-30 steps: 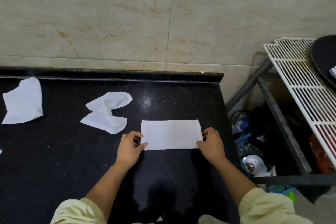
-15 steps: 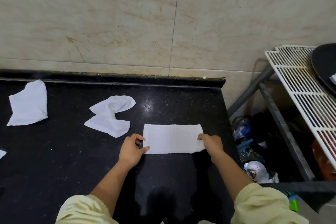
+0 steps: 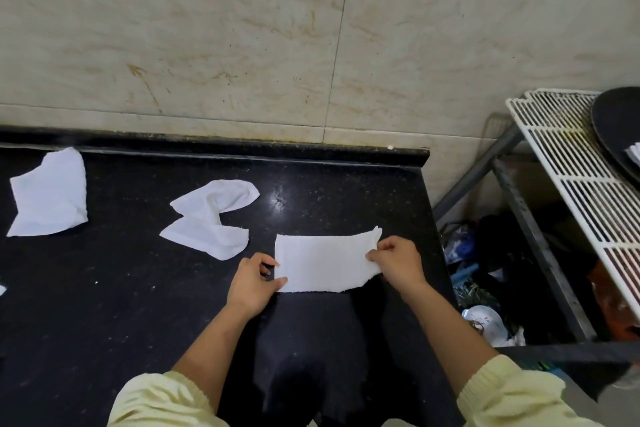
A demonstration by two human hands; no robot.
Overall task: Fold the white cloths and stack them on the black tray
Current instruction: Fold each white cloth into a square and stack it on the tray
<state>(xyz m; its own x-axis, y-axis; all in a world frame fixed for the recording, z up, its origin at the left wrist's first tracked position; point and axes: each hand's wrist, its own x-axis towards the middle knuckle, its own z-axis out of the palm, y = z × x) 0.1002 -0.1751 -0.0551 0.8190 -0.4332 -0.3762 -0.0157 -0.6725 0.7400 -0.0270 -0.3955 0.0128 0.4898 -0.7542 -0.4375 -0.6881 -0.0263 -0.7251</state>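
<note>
White cloth (image 3: 322, 262), already doubled into a long strip, is laid on the black table (image 3: 104, 288) between the hands. Its left end is pinched and held down by the left hand (image 3: 254, 282), seemingly as an anchor. Its right end is pinched and raised off the surface by the right hand (image 3: 396, 262), apparently so that it can be carried across for the next fold.

The table's right edge runs just beyond the right hand, so little room is left on that side. Further right, the black tray (image 3: 616, 128) is set on a white wire rack (image 3: 568, 177), with a stacked cloth (image 3: 635, 156) partly seen on it. Left of the left hand, a crumpled cloth (image 3: 211, 218) and a flatter cloth (image 3: 48, 194) are kept apart from the strip.
</note>
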